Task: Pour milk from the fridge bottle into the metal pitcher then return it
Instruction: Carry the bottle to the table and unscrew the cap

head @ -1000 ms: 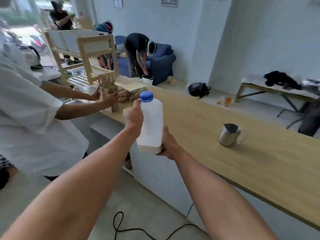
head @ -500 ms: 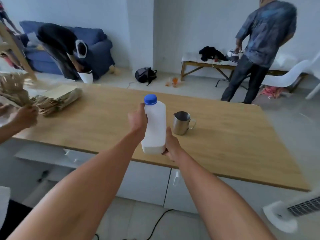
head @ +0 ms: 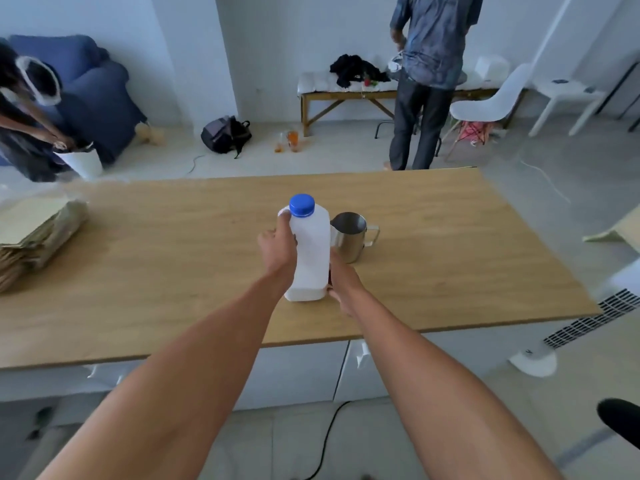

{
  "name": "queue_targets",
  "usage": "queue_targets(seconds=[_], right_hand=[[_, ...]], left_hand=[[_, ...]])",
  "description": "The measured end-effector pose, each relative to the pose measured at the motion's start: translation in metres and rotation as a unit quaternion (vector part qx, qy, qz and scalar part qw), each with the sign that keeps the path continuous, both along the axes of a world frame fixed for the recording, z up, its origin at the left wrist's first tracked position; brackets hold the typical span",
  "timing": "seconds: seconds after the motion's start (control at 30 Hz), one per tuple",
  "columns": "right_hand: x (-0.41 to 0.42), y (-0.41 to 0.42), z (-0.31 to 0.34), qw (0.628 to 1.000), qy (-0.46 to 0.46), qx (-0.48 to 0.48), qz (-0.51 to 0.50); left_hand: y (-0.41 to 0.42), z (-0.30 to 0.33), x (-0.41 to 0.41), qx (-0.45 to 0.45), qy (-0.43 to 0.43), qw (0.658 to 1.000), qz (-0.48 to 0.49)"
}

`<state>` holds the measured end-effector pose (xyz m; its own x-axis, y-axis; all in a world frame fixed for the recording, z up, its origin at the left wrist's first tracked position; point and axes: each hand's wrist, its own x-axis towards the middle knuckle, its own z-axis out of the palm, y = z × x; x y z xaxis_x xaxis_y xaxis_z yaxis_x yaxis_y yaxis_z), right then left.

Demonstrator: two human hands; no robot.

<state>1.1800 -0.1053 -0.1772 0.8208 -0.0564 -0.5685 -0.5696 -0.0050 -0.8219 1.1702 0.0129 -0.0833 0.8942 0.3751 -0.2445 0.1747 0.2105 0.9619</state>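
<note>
I hold a white milk bottle (head: 310, 251) with a blue cap (head: 302, 205) upright over the wooden table (head: 173, 265). My left hand (head: 278, 247) grips its left side high up. My right hand (head: 341, 282) grips its lower right side near the base. The cap is on. Just behind and right of the bottle stands the metal pitcher (head: 351, 237), empty-looking, its handle pointing right; the bottle hides its left edge.
A stack of brown paper bags (head: 31, 240) lies at the table's left end. A person (head: 429, 81) stands beyond the table's far right corner, another bends at the far left by a blue sofa. A white fan (head: 588, 320) stands at the right.
The view has swung right and closer to the table. The bottle, held in both hands, now sits over the tabletop right in front of the pitcher.
</note>
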Motion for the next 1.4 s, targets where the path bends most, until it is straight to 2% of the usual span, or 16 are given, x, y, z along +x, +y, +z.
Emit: queue_targets(seconds=[0.37, 0.43, 0.5, 0.63, 0.73, 0.87, 0.93, 1.07, 1.4], right_hand=[[0.025, -0.001, 0.001, 1.0, -0.02, 0.016, 0.008], [0.025, -0.003, 0.009, 0.999, -0.044, -0.014, 0.001], [0.026, -0.005, 0.023, 0.987, -0.128, -0.087, -0.031], [0.037, -0.009, 0.073, 0.913, -0.286, -0.282, -0.072], [0.049, -0.003, 0.11, 0.835, -0.368, -0.409, 0.007], [0.054, 0.013, 0.128, 0.724, -0.386, -0.559, 0.123], [0.054, 0.018, 0.128, 0.686, -0.375, -0.607, 0.141], [0.06, 0.02, 0.124, 0.673, -0.389, -0.612, 0.147], [0.091, 0.005, 0.122, 0.627, -0.495, -0.546, 0.253]], left_hand=[[0.004, -0.014, 0.033, 0.036, -0.014, 0.999, -0.019], [0.005, -0.015, 0.033, 0.044, -0.016, 0.999, -0.01], [0.005, -0.016, 0.032, 0.046, -0.015, 0.999, -0.003], [0.005, -0.021, 0.03, 0.05, -0.015, 0.998, -0.019], [0.001, -0.025, 0.03, 0.05, -0.018, 0.999, -0.011], [-0.003, -0.027, 0.03, 0.044, -0.013, 0.999, 0.012], [-0.004, -0.029, 0.031, 0.038, 0.001, 0.999, 0.027], [-0.006, -0.03, 0.032, 0.029, -0.002, 0.999, 0.038], [-0.005, -0.03, 0.04, 0.055, 0.002, 0.996, 0.063]])
